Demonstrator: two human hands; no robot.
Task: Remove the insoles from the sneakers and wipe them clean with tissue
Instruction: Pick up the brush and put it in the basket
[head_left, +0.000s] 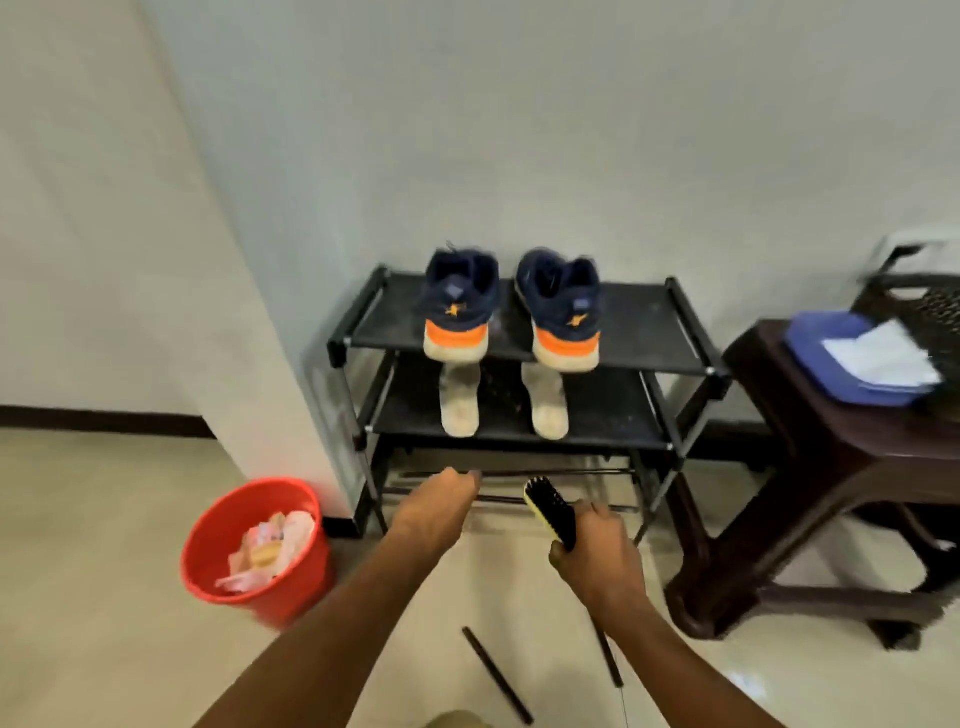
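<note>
Two shoes at 12 o'clock: left sneaker and right sneaker, heels out on the top shelf of black rack. Left insole and right insole lie on the middle shelf, just below. Right hand at 5 o'clock, fingers wrapped round brush. Left hand at 6 o'clock near the rack's bottom bars; fingers hidden, can't tell grip. Tissue on blue lid, 3 o'clock. Red bucket, 8 o'clock.

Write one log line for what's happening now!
sneakers: top shelf | insoles: out, middle shelf | right hand: holds brush | left hand: low by rack
</note>
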